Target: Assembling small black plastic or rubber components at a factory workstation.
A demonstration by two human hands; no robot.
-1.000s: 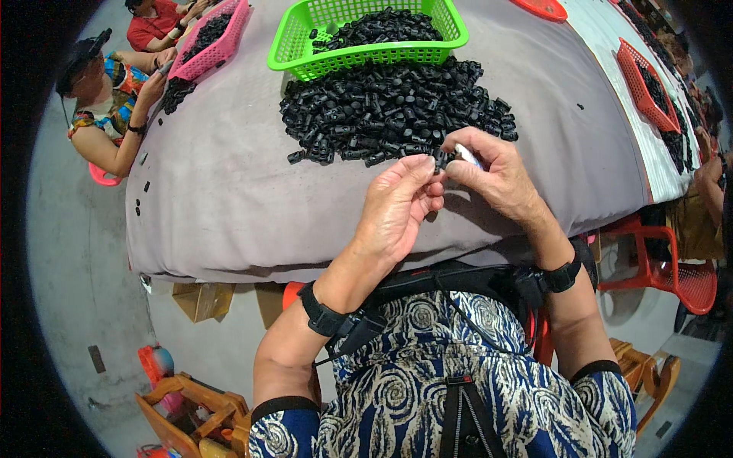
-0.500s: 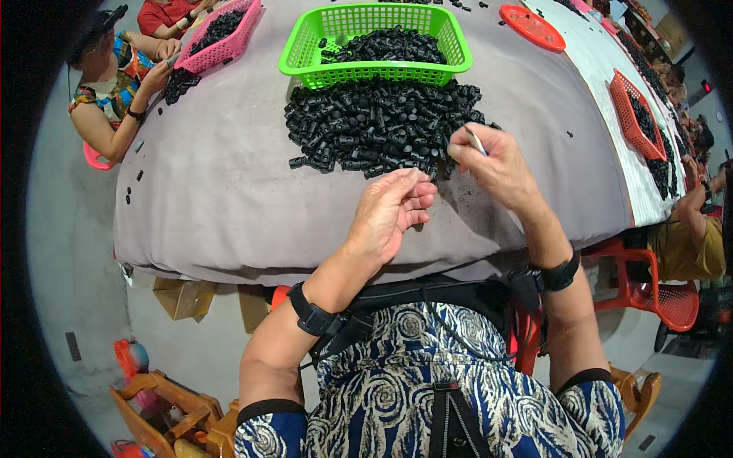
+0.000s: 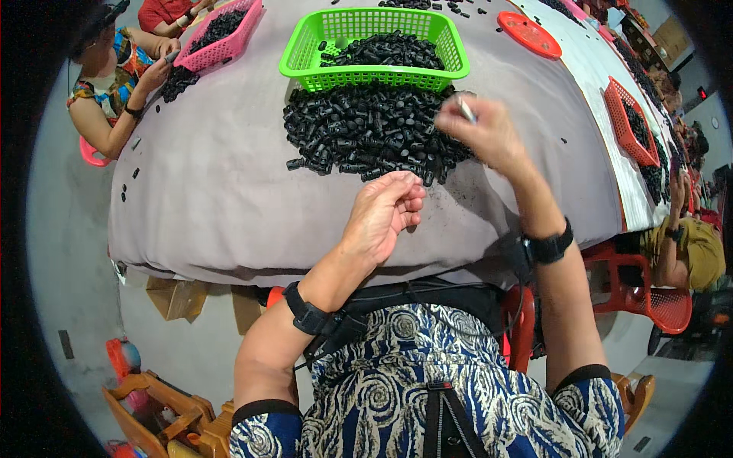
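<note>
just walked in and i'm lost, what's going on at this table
The wearer's right hand grips a slim pale tool, blurred, over the right side of a pile of small black parts. The left hand is curled by the pile's near edge; whether it holds a part is unclear. Just beyond the pile, a green basket contains more parts. At left, a co-worker sits by a pink basket.

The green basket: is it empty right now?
No, the green basket has a heap of small black parts inside it.
</note>
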